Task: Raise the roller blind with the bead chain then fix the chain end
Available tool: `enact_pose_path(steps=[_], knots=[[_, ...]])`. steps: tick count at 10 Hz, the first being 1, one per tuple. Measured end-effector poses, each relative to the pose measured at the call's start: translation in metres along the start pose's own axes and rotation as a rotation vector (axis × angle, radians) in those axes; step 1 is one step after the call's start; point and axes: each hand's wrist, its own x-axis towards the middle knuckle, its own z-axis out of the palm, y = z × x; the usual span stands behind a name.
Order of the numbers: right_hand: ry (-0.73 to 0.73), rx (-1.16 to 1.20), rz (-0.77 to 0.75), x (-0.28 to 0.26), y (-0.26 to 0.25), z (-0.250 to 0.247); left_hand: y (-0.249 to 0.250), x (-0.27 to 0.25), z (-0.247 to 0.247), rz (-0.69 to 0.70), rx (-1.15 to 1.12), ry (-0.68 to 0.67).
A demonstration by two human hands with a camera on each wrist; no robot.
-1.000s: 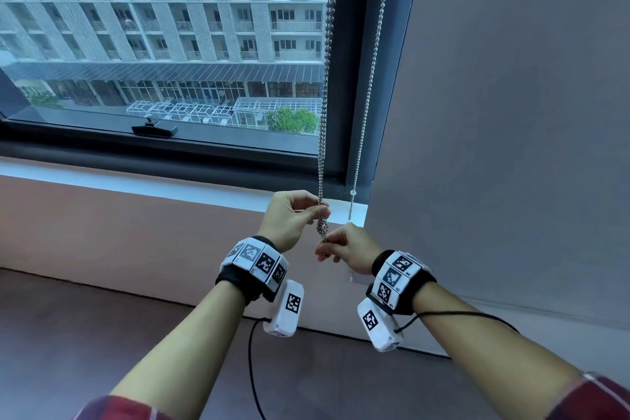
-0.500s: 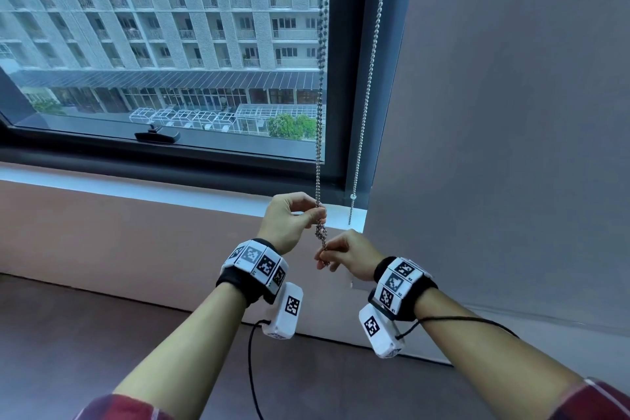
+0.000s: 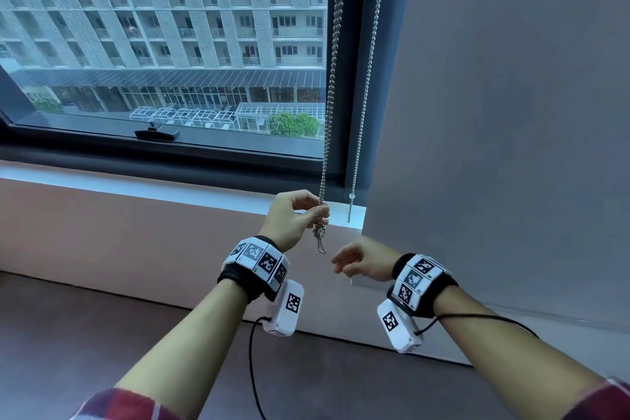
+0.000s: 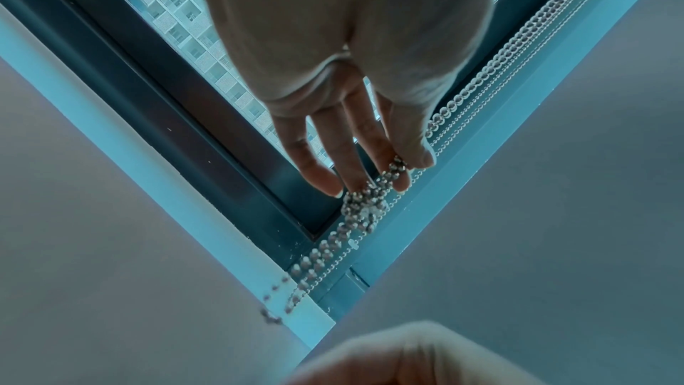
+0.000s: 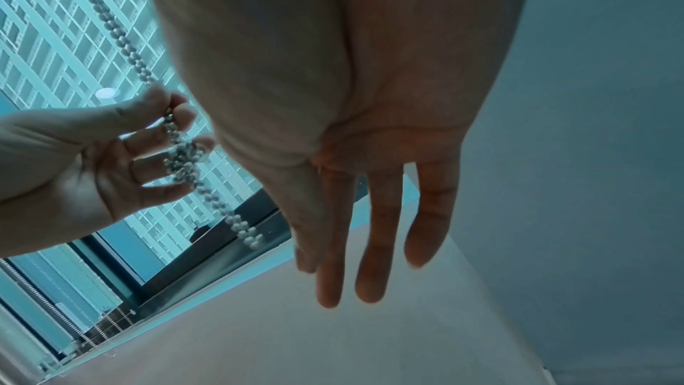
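Observation:
A doubled metal bead chain (image 3: pixel 330 85) hangs in front of the window's right frame and ends in a knotted clump (image 3: pixel 319 232) with a short loop below it. My left hand (image 3: pixel 322 211) pinches the chain just above the knot, between thumb and forefinger. The left wrist view shows that pinch (image 4: pixel 401 169) and the knot (image 4: pixel 364 210). My right hand (image 3: pixel 342 262) hangs open below and to the right of the knot, fingers straight, touching nothing; in the right wrist view the hand (image 5: pixel 370 259) holds nothing. The blind itself is out of view above.
A thinner second chain (image 3: pixel 367 85) hangs just right of the first, its end above the white sill (image 3: pixel 170 186). A large grey panel (image 3: pixel 511 112) fills the right side. A black window latch (image 3: pixel 156 134) sits on the lower frame. Dark floor lies below.
My right hand let go of the chain's knot and moved down and right, its fingers opening. My left hand keeps its pinch above the knot.

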Motion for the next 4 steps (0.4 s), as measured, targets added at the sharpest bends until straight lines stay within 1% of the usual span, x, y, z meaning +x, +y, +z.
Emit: enact_pose_path(steps=[1, 2, 3, 4], knots=[[-0.004, -0.038, 0.049, -0.008, 0.003, -0.008, 0.001, 0.001, -0.001, -0.007, -0.020, -0.005], [0.010, -0.058, 0.057, -0.014, -0.002, -0.014, 0.002, 0.001, -0.002, -0.031, -0.039, -0.015], [-0.003, -0.049, 0.029, -0.015, -0.007, -0.018, 0.000, 0.002, -0.003, -0.030, -0.017, -0.044], [-0.064, -0.028, 0.010, -0.019, -0.026, -0.021, 0.006, 0.002, -0.007, -0.063, 0.007, -0.095]])
